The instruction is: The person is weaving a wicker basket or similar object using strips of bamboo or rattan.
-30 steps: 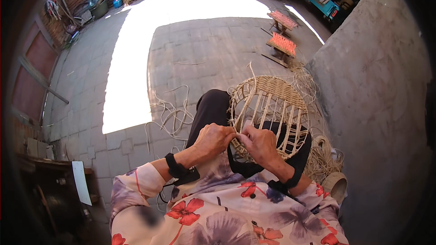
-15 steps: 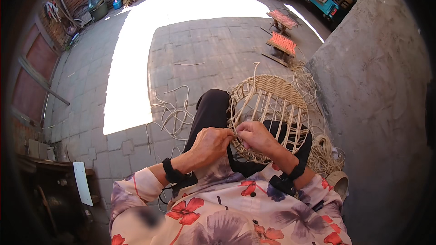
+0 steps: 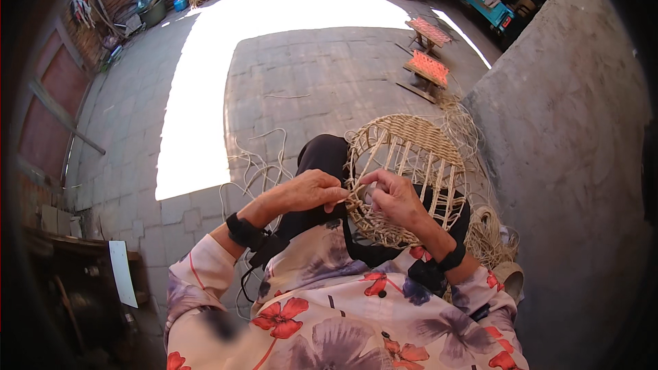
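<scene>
A half-woven straw-coloured rope piece [image 3: 411, 127], rounded like a basket or seat, rests across my dark-trousered lap. Its far part is densely woven; bare paired strands run through an open middle toward me. My left hand [image 3: 312, 190] reaches the left rim with its fingertips pinched together at the weave; what they grip is too small to make out. Just right of it, my right hand [image 3: 396, 200] is over the open strands, index finger bent and thumb close, closed on a cord at the left edge. The fingertips partly hide that cord.
Loose cords [image 3: 264, 164] trail on the paving left of my knee. A rope coil [image 3: 485, 233] lies at my right beside a plastered wall [image 3: 569, 130]. Two low stools [image 3: 428, 67] with red woven seats stand ahead. A dark wooden piece of furniture [image 3: 82, 288] is at lower left.
My left hand has drawn slightly left and up, and my right hand has turned and opened a small gap from it. The cord end sticking up past the far rim no longer shows there.
</scene>
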`<state>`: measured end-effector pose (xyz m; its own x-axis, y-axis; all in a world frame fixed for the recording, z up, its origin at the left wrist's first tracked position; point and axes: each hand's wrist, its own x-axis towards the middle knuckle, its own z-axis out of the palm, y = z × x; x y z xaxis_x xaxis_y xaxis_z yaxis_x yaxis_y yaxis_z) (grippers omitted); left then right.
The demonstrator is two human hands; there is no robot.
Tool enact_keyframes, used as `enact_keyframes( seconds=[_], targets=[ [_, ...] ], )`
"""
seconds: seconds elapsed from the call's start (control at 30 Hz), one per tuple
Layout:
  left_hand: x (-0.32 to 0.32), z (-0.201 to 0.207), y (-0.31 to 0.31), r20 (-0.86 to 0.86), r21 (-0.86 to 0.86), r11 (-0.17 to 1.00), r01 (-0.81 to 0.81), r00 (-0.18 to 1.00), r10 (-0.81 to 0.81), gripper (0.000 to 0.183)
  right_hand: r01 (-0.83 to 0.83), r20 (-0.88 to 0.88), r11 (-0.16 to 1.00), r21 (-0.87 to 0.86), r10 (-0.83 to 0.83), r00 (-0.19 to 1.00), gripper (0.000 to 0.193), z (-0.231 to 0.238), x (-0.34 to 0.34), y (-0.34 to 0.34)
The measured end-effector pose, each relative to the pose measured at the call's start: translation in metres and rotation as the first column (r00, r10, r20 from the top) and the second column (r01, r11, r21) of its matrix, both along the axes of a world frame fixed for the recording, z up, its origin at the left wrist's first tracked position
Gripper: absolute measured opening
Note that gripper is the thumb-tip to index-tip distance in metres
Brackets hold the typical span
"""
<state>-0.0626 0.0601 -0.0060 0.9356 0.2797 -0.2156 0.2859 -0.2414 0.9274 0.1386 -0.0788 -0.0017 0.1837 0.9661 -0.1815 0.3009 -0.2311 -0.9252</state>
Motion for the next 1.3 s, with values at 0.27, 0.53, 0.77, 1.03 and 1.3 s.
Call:
enact_keyframes(
  seconds=[0.27,0.53,0.77,1.03,1.3],
  targets=[
    [-0.016,0.076,0.027,0.37,-0.478,0.785,-0.394,0.72,0.587,0.031,0.0,-0.397,0.997,0.074,0.029,0.917,0.035,0.03,-0.001,0.012],
    [0.022,-0.004,-0.025,0.24,0.25,0.945,-0.212,0.959,0.151,0.021,0.218,-0.633,0.971,-0.097,-0.229,0.74,0.035,0.0,0.056,-0.014],
    [0.032,-0.006,-0.034,0.149,0.374,0.901,-0.222,0.973,0.178,0.019,0.229,-0.332,0.973,-0.001,-0.216,0.918,0.035,-0.004,0.081,-0.027],
    [0.044,-0.013,-0.043,0.042,0.387,0.883,-0.266,0.962,0.271,0.021,0.143,-0.384,0.988,-0.057,-0.154,0.911,0.02,-0.005,0.046,0.022],
    [0.043,-0.014,-0.049,0.059,0.455,0.863,-0.22,0.974,0.217,0.021,-0.109,0.528,0.994,-0.013,0.099,0.844,0.024,-0.021,0.019,0.019]
  ],
)
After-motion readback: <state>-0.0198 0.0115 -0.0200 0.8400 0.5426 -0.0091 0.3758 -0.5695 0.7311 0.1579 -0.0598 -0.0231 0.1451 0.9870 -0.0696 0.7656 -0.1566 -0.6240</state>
